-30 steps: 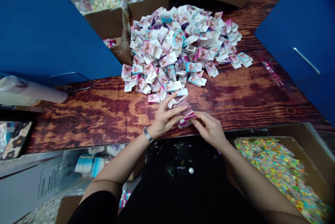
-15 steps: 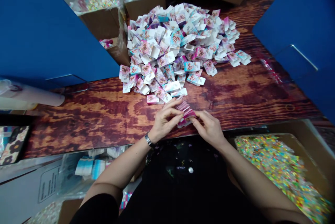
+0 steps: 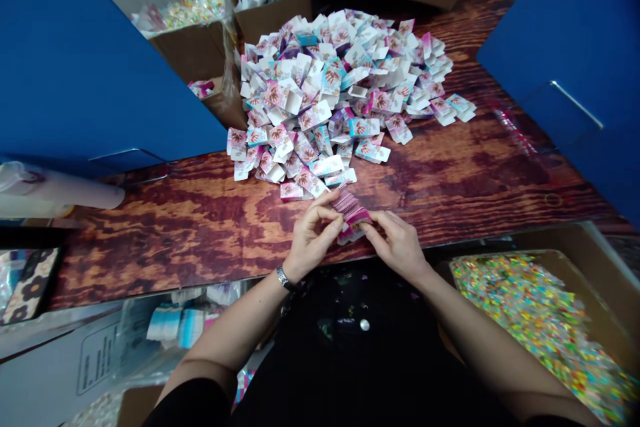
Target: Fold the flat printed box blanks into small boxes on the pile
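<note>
A big heap of small printed cartons [image 3: 335, 87], pink, white and teal, lies on the dark wooden table [image 3: 200, 220]. Near the table's front edge both my hands hold a fanned stack of flat pink cartons [image 3: 350, 210]. My left hand [image 3: 310, 237], with a wristwatch, pinches the stack's left side with curled fingers. On the stack's right side my right hand [image 3: 397, 244] grips it with closed fingers.
Blue panels [image 3: 75, 60] stand at left and right. Cardboard boxes [image 3: 200, 47] with packets sit behind the heap. A box of colourful small pieces [image 3: 540, 320] is at lower right. A white roll [image 3: 55, 190] and a flowered case [image 3: 30, 280] lie at left.
My left fingers curled in from flat onto the stack. The stack now stands more upright and fanned between both hands. The view shifted slightly.
</note>
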A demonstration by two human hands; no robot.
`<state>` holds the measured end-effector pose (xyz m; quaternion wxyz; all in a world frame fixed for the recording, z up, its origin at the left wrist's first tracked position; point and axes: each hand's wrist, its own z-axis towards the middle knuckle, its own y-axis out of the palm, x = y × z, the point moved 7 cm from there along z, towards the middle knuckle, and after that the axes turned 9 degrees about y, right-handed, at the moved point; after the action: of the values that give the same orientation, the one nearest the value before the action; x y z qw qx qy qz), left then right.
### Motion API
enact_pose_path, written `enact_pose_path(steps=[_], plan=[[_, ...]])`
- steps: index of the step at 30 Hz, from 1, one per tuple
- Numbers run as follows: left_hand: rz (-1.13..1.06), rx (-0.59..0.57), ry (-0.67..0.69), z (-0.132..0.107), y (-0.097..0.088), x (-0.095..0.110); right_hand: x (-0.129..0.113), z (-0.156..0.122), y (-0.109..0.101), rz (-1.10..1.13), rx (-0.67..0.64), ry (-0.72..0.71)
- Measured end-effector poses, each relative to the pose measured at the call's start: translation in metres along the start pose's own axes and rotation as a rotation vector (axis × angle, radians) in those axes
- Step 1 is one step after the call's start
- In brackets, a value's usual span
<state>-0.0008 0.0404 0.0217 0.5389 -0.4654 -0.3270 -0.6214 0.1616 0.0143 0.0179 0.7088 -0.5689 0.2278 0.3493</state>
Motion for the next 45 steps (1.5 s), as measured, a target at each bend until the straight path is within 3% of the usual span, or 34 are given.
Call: enact_pose_path(steps=[14,20,23,28,32,38,45], plan=[[0.24,-0.09,0.181,-0.001,-0.009,0.002,0.0,-0.001,0.003,0.011,0.006,0.018],[0.341,-0.253,0.362,0.008,-0.014,0.006,0.002,-0.002,0.004,0.02,0.007,-0.006],[0.34,-0.281,0.417,0.009,-0.014,0.007,0.003,-0.003,0.005,0.034,0.006,-0.014],[0.288,-0.234,0.327,0.005,-0.017,0.003,0.003,-0.007,0.006,0.058,0.033,-0.055],[0.235,-0.272,0.236,0.001,-0.016,-0.001,0.003,-0.011,0.007,0.08,0.053,-0.101],[0.301,-0.299,0.336,0.004,-0.014,0.008,0.003,-0.01,0.007,0.074,0.054,-0.122],[0.451,-0.413,0.341,0.009,-0.01,0.017,0.004,-0.009,0.009,0.078,0.036,-0.1]])
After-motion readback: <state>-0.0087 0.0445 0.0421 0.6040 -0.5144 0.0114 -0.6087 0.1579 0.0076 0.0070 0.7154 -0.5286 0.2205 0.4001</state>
